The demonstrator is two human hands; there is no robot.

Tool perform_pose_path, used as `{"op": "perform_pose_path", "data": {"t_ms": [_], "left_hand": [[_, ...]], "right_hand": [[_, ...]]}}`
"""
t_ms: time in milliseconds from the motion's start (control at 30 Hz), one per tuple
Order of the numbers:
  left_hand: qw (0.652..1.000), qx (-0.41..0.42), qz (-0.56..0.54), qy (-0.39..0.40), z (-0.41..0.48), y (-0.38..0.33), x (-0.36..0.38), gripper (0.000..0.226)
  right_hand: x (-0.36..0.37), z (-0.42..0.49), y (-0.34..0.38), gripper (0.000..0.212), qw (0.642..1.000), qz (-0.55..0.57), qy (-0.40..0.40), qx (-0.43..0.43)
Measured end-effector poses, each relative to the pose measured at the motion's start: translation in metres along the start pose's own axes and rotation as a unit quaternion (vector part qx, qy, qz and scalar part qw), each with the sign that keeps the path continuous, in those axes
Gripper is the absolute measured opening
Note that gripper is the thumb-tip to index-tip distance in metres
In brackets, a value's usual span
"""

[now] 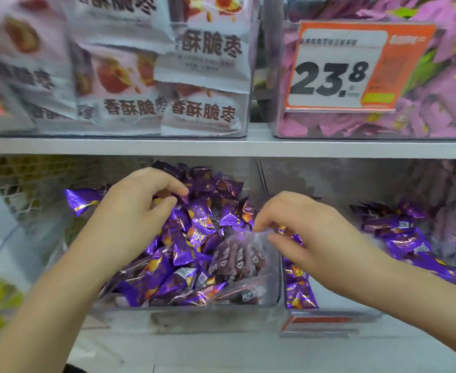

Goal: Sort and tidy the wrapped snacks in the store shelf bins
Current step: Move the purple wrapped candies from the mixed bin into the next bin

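Sorting: we're pinching a purple snack (185, 197) with the left hand (135, 208), a stray brown packet (237, 254) with the right hand (310, 232), likely lifting it out next.

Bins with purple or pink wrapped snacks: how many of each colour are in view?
Purple-wrapped snacks: 2 bins, the lower middle bin and the lower right bin
Pink-wrapped snacks: 1 bin, the upper right bin
Total: 3 bins

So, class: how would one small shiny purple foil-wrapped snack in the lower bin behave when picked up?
The small shiny purple foil-wrapped snack is probably light: it is little and puffy. Its glossy wrapper looks slippery. Creased corners suggest it crumples, not stiff.
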State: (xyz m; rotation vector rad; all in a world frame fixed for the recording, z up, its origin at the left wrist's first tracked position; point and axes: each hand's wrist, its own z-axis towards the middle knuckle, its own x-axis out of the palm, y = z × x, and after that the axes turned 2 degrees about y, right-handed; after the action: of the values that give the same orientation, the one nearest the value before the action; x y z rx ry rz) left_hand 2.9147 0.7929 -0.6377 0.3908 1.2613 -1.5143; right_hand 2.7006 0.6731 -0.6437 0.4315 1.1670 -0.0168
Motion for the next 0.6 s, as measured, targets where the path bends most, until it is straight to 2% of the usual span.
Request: {"op": "perform_pose_path", "data": {"t_ms": [67,167,267,333,400,467,600], "left_hand": [[0.999,-0.018,0.047,0.006,-0.01,0.016,-0.01,0.022],[0.996,-0.04,0.081,0.027,-0.023,0.035,-0.017,0.017],[0.989,-0.058,0.101,0.094,-0.034,0.041,-0.023,0.065],[0.979,-0.059,0.12,0.152,-0.041,0.039,-0.022,0.085],[0.967,-0.067,0.159,0.19,-0.046,0.036,-0.014,0.1],[0.955,-0.06,0.216,0.195,-0.047,0.035,-0.006,0.109],[0.947,-0.066,0.253,0.184,-0.044,0.04,-0.001,0.111]], "right_hand": [[0.014,0.029,0.022,0.02,0.999,0.015,0.042,-0.031],[0.041,0.074,0.037,0.029,0.992,0.057,0.115,0.012],[0.065,0.099,0.039,0.069,0.975,0.003,0.208,0.08],[0.078,0.103,0.04,0.089,0.959,-0.032,0.261,0.107],[0.085,0.104,0.042,0.102,0.955,-0.034,0.271,0.113],[0.086,0.104,0.043,0.107,0.96,-0.007,0.253,0.124],[0.082,0.105,0.039,0.104,0.957,0.06,0.231,0.167]]}}
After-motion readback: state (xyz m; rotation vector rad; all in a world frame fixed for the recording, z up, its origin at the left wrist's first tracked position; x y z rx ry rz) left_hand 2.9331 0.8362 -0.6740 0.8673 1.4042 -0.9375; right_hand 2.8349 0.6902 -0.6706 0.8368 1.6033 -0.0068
